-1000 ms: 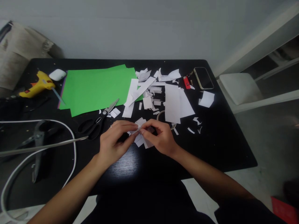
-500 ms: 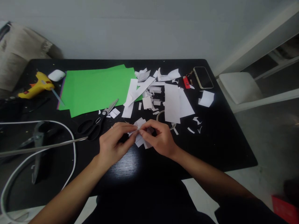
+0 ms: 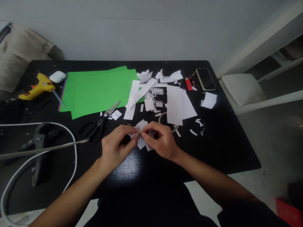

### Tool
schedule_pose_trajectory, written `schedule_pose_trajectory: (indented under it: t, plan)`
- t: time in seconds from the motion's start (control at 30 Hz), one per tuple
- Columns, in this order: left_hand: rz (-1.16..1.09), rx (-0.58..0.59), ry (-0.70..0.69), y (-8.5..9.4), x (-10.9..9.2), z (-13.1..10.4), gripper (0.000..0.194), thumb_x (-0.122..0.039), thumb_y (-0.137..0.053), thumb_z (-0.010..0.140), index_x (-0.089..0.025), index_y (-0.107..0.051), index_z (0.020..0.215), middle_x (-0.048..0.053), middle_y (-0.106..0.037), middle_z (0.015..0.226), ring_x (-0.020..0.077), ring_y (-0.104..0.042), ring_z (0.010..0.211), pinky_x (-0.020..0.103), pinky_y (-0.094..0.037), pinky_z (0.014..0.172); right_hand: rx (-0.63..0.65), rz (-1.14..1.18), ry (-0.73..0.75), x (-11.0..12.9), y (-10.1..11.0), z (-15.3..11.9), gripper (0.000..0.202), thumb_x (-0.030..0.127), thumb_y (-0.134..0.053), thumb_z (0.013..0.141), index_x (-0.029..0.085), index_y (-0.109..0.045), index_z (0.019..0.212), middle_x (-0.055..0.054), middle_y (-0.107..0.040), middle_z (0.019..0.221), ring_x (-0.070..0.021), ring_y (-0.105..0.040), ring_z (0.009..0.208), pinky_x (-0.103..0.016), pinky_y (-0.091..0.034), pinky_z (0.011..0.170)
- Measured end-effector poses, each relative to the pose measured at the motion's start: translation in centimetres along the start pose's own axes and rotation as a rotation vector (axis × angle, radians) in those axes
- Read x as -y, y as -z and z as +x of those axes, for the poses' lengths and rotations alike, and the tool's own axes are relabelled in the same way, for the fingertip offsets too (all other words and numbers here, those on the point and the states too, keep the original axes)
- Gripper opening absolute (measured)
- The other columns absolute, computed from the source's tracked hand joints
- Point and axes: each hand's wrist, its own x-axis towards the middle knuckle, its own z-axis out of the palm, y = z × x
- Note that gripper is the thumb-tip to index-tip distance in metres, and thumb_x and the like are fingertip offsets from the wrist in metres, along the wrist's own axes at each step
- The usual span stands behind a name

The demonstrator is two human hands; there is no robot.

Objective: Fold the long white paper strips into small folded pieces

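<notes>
My left hand (image 3: 118,143) and my right hand (image 3: 162,138) meet at the middle of the black table, fingertips close together. Each pinches thumb against forefinger on a small piece of white paper, mostly hidden by the fingers. Right beneath them lies a small pile of white paper pieces (image 3: 142,145). Left of my left hand, black-handled scissors (image 3: 100,121) rest with their blades pointing away and to the right. A roll of tape (image 3: 162,118) lies just beyond my right hand, partly covered by a white paper sheet (image 3: 174,105).
Green sheets (image 3: 99,91) lie at the back left, near a yellow glue gun (image 3: 39,86) and a white case (image 3: 57,76). Paper scraps (image 3: 149,104) cover the back middle. A red lighter (image 3: 188,83) and a phone (image 3: 205,78) sit back right. A white cable (image 3: 75,151) loops at left.
Both hands stay in nearly the same place, still pinching the paper. The fingertips have shifted only slightly.
</notes>
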Motion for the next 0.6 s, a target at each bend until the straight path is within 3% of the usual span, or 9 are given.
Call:
schedule_pose_trajectory:
  t: [0.6]
  plan:
    - [-0.071,-0.032,0.297,-0.42,-0.18,-0.28,0.007,-0.023,-0.075,0.091,-0.022,-0.078,0.097,0.001,-0.081,0.091,0.0134,-0.076,0.077,0.023,-0.06,0.068,-0.021,-0.01,0.052,0.07,-0.04,0.04,0.007,0.02,-0.071,0.09,0.021,-0.072,0.083,0.001,-0.069,0.078,-0.0137,-0.062,0.072,-0.029,-0.048,0.066]
